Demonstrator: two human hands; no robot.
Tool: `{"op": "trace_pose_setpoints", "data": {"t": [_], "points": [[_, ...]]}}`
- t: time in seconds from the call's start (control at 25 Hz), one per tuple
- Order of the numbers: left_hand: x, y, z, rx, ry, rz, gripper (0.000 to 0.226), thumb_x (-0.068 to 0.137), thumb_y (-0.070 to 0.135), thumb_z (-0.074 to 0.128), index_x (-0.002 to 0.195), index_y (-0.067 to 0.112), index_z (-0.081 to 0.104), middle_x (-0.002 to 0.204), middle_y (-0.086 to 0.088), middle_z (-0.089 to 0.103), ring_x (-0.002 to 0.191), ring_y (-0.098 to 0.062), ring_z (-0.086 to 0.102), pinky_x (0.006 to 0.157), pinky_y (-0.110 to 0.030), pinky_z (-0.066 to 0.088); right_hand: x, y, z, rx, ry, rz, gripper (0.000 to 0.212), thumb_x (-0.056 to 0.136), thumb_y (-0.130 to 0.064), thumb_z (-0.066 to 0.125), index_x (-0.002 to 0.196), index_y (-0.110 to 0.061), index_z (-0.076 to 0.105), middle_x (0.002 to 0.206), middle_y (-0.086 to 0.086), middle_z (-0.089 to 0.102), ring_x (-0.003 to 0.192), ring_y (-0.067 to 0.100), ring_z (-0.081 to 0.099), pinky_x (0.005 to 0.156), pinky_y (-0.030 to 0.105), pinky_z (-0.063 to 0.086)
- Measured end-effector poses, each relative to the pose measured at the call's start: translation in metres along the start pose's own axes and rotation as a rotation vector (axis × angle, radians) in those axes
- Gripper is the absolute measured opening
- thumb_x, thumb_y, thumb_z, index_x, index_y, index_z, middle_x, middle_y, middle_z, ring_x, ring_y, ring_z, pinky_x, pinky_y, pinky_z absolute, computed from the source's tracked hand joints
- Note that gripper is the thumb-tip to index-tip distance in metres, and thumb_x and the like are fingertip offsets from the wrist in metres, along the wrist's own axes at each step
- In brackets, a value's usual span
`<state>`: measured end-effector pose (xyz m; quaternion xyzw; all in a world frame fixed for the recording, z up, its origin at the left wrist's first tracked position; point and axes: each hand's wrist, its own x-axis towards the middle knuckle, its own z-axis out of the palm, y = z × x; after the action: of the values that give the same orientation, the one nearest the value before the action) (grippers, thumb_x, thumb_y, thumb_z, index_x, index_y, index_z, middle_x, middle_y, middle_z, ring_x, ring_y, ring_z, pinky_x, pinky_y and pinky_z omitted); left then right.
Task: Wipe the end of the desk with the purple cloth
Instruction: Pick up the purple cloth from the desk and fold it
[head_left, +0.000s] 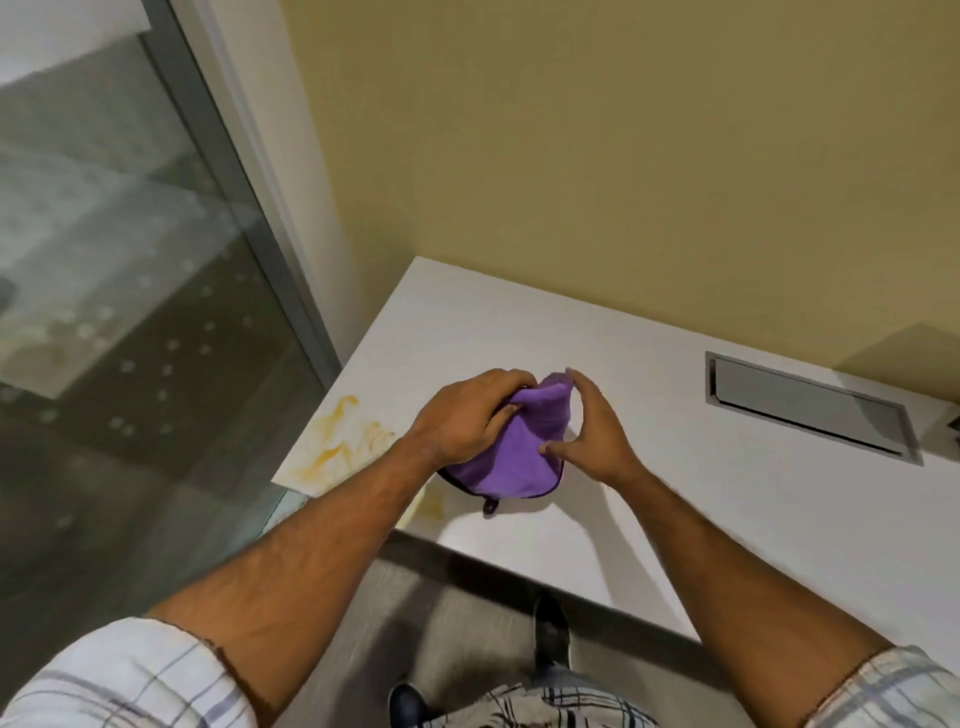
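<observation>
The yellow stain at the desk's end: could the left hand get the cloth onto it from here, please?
Probably yes. The stain lies just left of the left hand, which grips the cloth, and the desk between them looks bare.

cloth (519, 452) purple | desk (649, 467) white | stain (337, 441) yellow-orange | wall (623, 156) tan | sleeves (130, 680) white plaid

- Pretty even warm indoor light, nothing blown out.
- Soft shadows fall on the desk (649, 364) under the hands and cloth (519, 447), so the light's coming from above.
- Glass panel (130, 312) on the left is hazy with reflections.
- Wide-angle lens bends straight edges near the frame borders.
- Overall slightly soft, a bit smeary.
</observation>
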<state>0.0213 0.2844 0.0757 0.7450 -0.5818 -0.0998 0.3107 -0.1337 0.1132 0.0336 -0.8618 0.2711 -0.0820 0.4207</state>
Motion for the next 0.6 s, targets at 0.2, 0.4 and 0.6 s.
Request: {"op": "trace_pose_setpoints", "data": {"t": [0.2, 0.4, 0.6], "points": [[-0.067, -0.014, -0.025, -0.140, 0.129, -0.161, 0.026, 0.099, 0.039, 0.041, 0.125, 0.036, 0.045, 0.117, 0.007, 0.066, 0.092, -0.005, 0.058, 0.079, -0.012, 0.042, -0.010, -0.038, 0.041, -0.124, -0.065, 0.076, 0.028, 0.086, -0.015, 0.074, 0.112, -0.008, 0.068, 0.111, 0.007, 0.067, 0.100, 0.023, 0.059, 0.081, 0.025, 0.041], [-0.107, -0.030, -0.013, -0.350, 0.260, -0.485, 0.035, 0.099, 0.044, 0.043, 0.133, 0.036, 0.037, 0.122, 0.002, 0.065, 0.095, -0.016, 0.065, 0.081, -0.032, 0.055, -0.010, -0.061, 0.048, -0.086, -0.028, -0.016, 0.006, 0.092, -0.013, 0.062, 0.097, -0.016, 0.064, 0.088, 0.000, 0.067, 0.080, 0.021, 0.061, 0.071, 0.029, 0.049], [-0.137, -0.041, 0.031, -0.588, 0.182, -0.740, 0.037, 0.101, 0.035, 0.046, 0.134, 0.028, 0.032, 0.126, -0.003, 0.062, 0.088, -0.004, 0.060, 0.067, -0.020, 0.048, 0.014, -0.065, 0.054, -0.395, -0.230, -0.058, 0.011, 0.095, -0.024, 0.057, 0.100, -0.021, 0.065, 0.095, 0.000, 0.070, 0.087, 0.024, 0.064, 0.073, 0.031, 0.046]]}}
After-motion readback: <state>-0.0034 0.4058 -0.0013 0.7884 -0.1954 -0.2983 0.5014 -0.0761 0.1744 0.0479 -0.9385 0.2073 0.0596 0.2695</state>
